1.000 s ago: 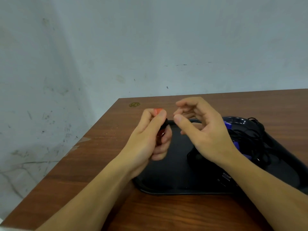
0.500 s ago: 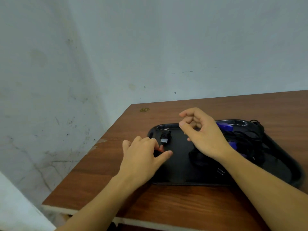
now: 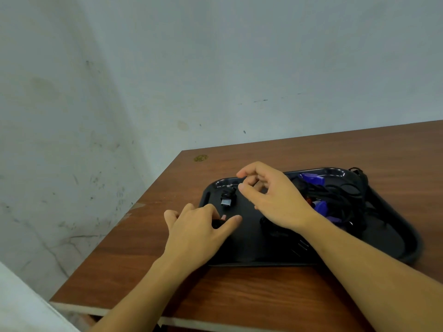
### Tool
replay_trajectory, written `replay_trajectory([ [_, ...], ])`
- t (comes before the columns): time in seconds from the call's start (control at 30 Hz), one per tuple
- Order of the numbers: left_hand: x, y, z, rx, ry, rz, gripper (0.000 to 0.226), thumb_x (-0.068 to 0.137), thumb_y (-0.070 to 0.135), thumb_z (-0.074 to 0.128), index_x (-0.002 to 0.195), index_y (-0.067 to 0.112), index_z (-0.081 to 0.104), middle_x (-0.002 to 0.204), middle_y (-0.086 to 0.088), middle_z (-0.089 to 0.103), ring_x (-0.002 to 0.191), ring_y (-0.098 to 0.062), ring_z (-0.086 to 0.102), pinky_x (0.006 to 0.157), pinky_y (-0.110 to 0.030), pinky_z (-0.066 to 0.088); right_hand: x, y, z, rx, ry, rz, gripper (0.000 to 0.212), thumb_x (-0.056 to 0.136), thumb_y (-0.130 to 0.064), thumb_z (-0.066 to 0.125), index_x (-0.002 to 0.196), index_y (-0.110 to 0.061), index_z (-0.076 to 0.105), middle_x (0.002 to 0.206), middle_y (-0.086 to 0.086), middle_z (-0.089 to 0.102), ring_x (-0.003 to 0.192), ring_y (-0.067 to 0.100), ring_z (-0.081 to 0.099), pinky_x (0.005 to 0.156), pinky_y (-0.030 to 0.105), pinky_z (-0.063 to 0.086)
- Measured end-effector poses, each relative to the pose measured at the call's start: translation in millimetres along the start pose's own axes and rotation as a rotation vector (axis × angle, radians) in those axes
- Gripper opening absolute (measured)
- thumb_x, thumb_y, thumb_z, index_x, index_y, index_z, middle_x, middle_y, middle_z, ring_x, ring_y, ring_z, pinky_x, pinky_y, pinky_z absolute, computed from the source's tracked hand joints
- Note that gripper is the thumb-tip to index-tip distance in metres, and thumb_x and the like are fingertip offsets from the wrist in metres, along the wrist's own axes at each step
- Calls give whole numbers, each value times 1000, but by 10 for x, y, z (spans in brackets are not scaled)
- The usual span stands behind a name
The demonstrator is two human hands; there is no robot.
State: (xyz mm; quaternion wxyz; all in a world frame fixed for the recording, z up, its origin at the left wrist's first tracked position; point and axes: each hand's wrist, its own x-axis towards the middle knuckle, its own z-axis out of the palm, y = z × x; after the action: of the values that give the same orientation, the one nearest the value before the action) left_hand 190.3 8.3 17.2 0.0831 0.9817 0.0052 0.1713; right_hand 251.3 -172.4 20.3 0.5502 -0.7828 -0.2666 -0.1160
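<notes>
Hands of one person are over a black tray [image 3: 395, 238] that sits on a brown wooden table [image 3: 263, 298], seen from a head-worn camera looking down.

The left hand [image 3: 199, 236] lies palm down across the tray's near left edge, fingers spread and fairly straight. Between its thumb and forefinger sits a small dark piece with a pinkish-red tip [image 3: 223, 218], resting on the tray floor. Thumb and forefinger flank this piece closely, but it is not clear whether they actually pinch it or merely lie beside it.

The right hand [image 3: 275, 200] hovers above the middle of the tray. Its fingers are loosely curled, thumb and forefinger near each other but apart, and it holds nothing.

Just beyond the left hand, near the tray's far left corner, lies a small black connector [image 3: 227, 197] with a silver metal plug end pointing toward the viewer. It is apart from both hands.

The right half of the tray holds a tangle of black cables [image 3: 340, 195] with blue plugs [image 3: 311, 179] among them, partly hidden behind the right wrist.

A pale, scuffed wall [image 3: 215, 68] stands behind the table, and a small yellowish mark [image 3: 200, 158] shows near the table's far left corner.
</notes>
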Motion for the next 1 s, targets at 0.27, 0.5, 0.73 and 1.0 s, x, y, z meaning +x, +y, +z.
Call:
replay_trajectory([
  [0.27, -31, -124, -89, 5, -56, 87, 61, 78, 87, 30, 93, 37, 60, 85, 18, 56, 89, -3, 50, 80, -38, 23, 5, -15, -24, -33, 6, 17, 16, 94, -27, 62, 105, -39, 63, 89, -15, 63, 82, 14, 63, 75, 42, 60],
  [0.5, 52, -187, -205, -178, 18, 67, 42, 90, 72, 41, 86, 36, 62, 86, 17, 60, 89, -3, 53, 81, -38, 26, 156, -136, -244, -287, -49, 24, 17, 96, -20, 60, 96, -36, 66, 89, -15, 64, 74, -5, 59, 73, 22, 47],
  [0.73, 207, 67, -349, -255, 2, 102, 35, 94, 60, 47, 84, 31, 65, 83, 14, 61, 90, -7, 55, 82, -39, 25, 83, -248, -517, -758, -618, 220, 32, 91, -8, 54, 113, -26, 69, 107, -13, 64, 97, 5, 60, 90, 25, 49],
  [1.0, 147, 214, -402, -235, -84, 146, 35, 97, 53, 42, 85, 28, 63, 78, 7, 68, 90, -14, 59, 86, -42, 27, -1, -276, -554, -943, -591, 184, 9, 89, -26, 68, 96, -31, 66, 101, -9, 68, 92, 11, 64, 84, 31, 54],
])
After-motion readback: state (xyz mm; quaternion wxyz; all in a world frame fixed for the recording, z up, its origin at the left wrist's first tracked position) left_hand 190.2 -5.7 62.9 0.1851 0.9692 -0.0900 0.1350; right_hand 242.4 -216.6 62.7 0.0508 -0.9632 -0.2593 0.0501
